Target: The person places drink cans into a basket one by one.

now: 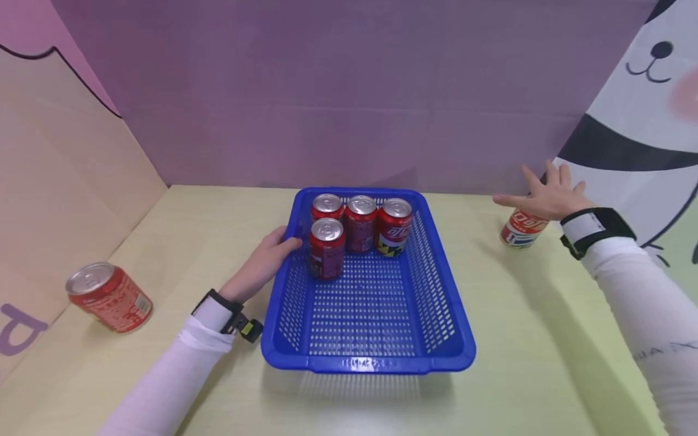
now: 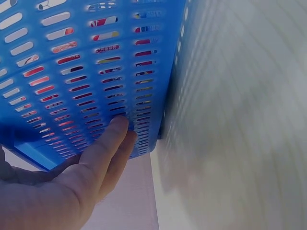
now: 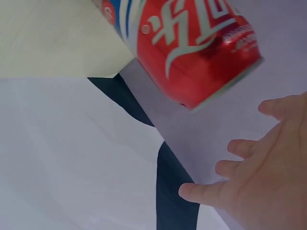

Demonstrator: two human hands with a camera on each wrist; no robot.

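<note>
A blue plastic basket [image 1: 365, 361] with slotted walls sits in the middle of the table, and several red soda cans [image 1: 327, 249] stand at its far end. My left hand [image 1: 262, 260] holds the basket's left rim, thumb at the edge; in the left wrist view its fingers [image 2: 103, 151] lie against the outer wall. My right hand [image 1: 556, 195] is spread out over another red soda can [image 1: 522, 229] at the far right, partly hiding its top. In the right wrist view that can [image 3: 192, 48] appears apart from the spread fingers [image 3: 204, 192].
One more red soda can [image 1: 111, 297] stands at the left of the pale table [image 1: 207, 224]. A purple wall [image 1: 349, 103] rises along the back edge. Printed panels flank both sides, the right one [image 1: 649, 157] with a black-and-white cartoon animal.
</note>
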